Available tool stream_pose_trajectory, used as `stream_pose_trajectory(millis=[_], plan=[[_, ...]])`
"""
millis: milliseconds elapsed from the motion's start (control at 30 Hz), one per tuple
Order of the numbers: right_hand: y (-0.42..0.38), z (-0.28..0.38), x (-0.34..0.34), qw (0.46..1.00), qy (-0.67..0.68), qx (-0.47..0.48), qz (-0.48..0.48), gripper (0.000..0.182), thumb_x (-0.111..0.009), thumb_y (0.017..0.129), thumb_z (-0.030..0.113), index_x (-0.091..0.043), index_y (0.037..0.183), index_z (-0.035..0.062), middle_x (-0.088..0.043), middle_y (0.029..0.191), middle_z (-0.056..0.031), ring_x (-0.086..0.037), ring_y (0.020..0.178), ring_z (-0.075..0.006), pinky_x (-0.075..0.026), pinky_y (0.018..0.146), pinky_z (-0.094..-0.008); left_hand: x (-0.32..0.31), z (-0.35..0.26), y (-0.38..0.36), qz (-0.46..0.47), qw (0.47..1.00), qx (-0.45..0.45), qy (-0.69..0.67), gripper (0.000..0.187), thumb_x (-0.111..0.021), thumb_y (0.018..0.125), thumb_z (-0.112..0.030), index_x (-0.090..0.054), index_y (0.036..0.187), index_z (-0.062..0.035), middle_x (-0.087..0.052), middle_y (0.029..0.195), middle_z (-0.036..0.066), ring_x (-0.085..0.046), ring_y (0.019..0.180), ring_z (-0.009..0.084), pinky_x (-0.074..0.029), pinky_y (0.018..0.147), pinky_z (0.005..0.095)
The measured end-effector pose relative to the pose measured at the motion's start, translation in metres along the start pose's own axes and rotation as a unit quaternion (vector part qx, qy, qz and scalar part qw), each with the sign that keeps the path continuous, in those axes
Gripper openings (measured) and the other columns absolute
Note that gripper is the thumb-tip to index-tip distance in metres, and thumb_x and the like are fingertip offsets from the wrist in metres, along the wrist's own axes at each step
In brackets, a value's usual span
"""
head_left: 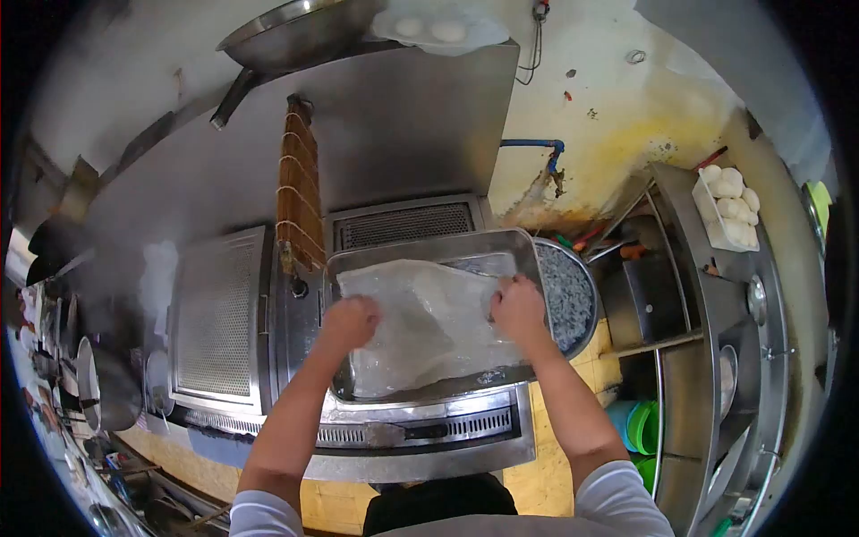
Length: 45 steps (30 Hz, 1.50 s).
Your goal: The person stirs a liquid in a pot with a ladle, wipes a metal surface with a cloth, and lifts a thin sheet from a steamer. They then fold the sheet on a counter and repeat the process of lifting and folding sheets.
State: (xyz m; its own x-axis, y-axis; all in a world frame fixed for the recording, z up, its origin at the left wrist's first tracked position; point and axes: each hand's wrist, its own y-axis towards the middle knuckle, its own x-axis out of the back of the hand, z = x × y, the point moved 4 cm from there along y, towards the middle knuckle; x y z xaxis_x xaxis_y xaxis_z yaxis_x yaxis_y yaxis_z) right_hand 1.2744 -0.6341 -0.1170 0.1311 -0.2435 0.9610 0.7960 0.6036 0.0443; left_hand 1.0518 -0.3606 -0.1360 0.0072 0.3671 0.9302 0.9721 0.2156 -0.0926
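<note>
A wet, translucent white sheet [420,322] lies spread in a rectangular metal tray [519,246] on the steel counter. My left hand [352,322] is closed at the sheet's left edge, its fingers curled and partly hidden from above. At the right edge, the fingers of my right hand [517,309] are pinched together on the sheet, close to the tray's right wall. Creases run through the middle of the sheet, and liquid shines along the tray's bottom.
Left of the tray is a perforated steel panel [215,318]; a bamboo mat [300,192] hangs behind. A round basin [568,295] of greyish-white pieces stands at right. Farther right, a shelf unit [693,358] carries a white container [727,210] of round white items. A wok [295,40] is above.
</note>
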Motion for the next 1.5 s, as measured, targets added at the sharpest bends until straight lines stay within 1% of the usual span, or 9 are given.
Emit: stream_pose_trajectory(millis=[100,200,300,600,900,967,1067,1200,1500], plan=[[0.035,-0.008,-0.021,0.978,0.125,0.115,-0.118,0.03,-0.067,0.092,0.03,-0.075,0.103,0.0025,-0.073,0.112,-0.0244,-0.07,0.105,-0.0436,-0.057,0.092,-0.0521,0.023,-0.002,0.032,-0.252,0.967,0.038,0.005,0.023,-0.065,0.094,-0.026,-0.077,0.107,-0.0106,-0.072,0.1,0.02,-0.069,0.099,0.0429,-0.056,0.093,0.0523],[0.048,-0.005,-0.04,0.978,0.13,0.074,0.142,0.03,-0.065,0.093,0.03,-0.077,0.103,0.004,-0.074,0.103,-0.0246,-0.071,0.099,-0.0431,-0.057,0.094,-0.0513,0.004,0.02,0.067,-0.133,0.988,0.074,-0.002,0.024,-0.066,0.093,-0.025,-0.075,0.11,-0.0107,-0.072,0.102,0.019,-0.069,0.102,0.042,-0.056,0.094,0.0526],[0.049,-0.004,-0.045,0.977,0.08,0.099,0.169,0.026,-0.065,0.092,0.026,-0.078,0.101,0.0051,-0.074,0.1,-0.025,-0.072,0.096,-0.041,-0.057,0.093,-0.0499,-0.013,0.039,0.076,-0.002,0.988,0.15,-0.022,0.024,-0.068,0.093,-0.026,-0.075,0.108,-0.0087,-0.072,0.114,0.018,-0.067,0.11,0.0416,-0.054,0.097,0.0521],[0.016,-0.023,0.028,0.987,-0.086,0.135,0.035,0.021,-0.071,0.077,0.012,-0.081,0.095,0.0087,-0.073,0.102,-0.0195,-0.068,0.1,-0.0419,-0.056,0.093,-0.0488,0.033,0.045,0.009,-0.103,0.986,0.132,-0.007,0.02,-0.079,0.082,-0.021,-0.077,0.097,-0.0082,-0.071,0.104,0.017,-0.069,0.098,0.0399,-0.056,0.086,0.0506],[-0.043,-0.006,0.189,0.95,0.273,0.14,-0.058,0.018,-0.067,0.088,0.002,-0.079,0.102,0.0009,-0.074,0.099,-0.0234,-0.072,0.098,-0.0382,-0.055,0.089,-0.0401,0.153,-0.027,-0.115,-0.199,0.974,0.105,-0.031,0.015,-0.082,0.078,-0.011,-0.081,0.093,-0.0086,-0.072,0.094,0.017,-0.07,0.09,0.0386,-0.058,0.083,0.0449],[-0.055,0.007,0.235,0.943,0.317,0.095,-0.028,0.018,-0.068,0.091,0.002,-0.078,0.106,-0.0023,-0.078,0.095,-0.0158,-0.073,0.091,-0.0249,-0.055,0.085,-0.0331,0.191,-0.044,-0.142,-0.235,0.963,0.114,-0.069,0.014,-0.084,0.079,-0.013,-0.081,0.091,-0.0074,-0.074,0.095,0.016,-0.071,0.088,0.0357,-0.057,0.083,0.0433],[-0.056,0.016,0.282,0.896,0.442,0.049,0.011,0.017,-0.068,0.091,0.001,-0.077,0.103,-0.0061,-0.076,0.09,-0.0053,-0.068,0.084,-0.0125,-0.055,0.08,-0.0297,0.226,-0.039,-0.167,-0.332,0.923,0.031,-0.19,0.011,-0.084,0.085,-0.012,-0.079,0.091,-0.0041,-0.076,0.097,0.012,-0.072,0.086,0.0268,-0.057,0.08,0.0401],[-0.059,0.048,0.346,0.851,0.505,0.124,-0.072,0.015,-0.067,0.097,0.008,-0.075,0.102,-0.0026,-0.074,0.087,-0.0048,-0.068,0.08,-0.0128,-0.054,0.073,-0.0296,0.277,-0.032,-0.196,-0.357,0.83,-0.018,-0.428,0.011,-0.078,0.094,-0.01,-0.077,0.095,0.0002,-0.078,0.096,0.005,-0.067,0.085,0.0121,-0.055,0.078,0.0342],[-0.129,0.195,0.443,0.817,0.497,0.201,-0.211,0.019,-0.066,0.103,0.018,-0.073,0.11,0.0021,-0.072,0.09,-0.0016,-0.066,0.078,-0.0103,-0.053,0.068,-0.0266,0.389,-0.002,-0.313,-0.547,0.728,-0.008,-0.414,0.015,-0.065,0.106,-0.013,-0.069,0.111,0.0002,-0.066,0.091,-0.002,-0.059,0.08,0.0073,-0.05,0.073,0.0256]])
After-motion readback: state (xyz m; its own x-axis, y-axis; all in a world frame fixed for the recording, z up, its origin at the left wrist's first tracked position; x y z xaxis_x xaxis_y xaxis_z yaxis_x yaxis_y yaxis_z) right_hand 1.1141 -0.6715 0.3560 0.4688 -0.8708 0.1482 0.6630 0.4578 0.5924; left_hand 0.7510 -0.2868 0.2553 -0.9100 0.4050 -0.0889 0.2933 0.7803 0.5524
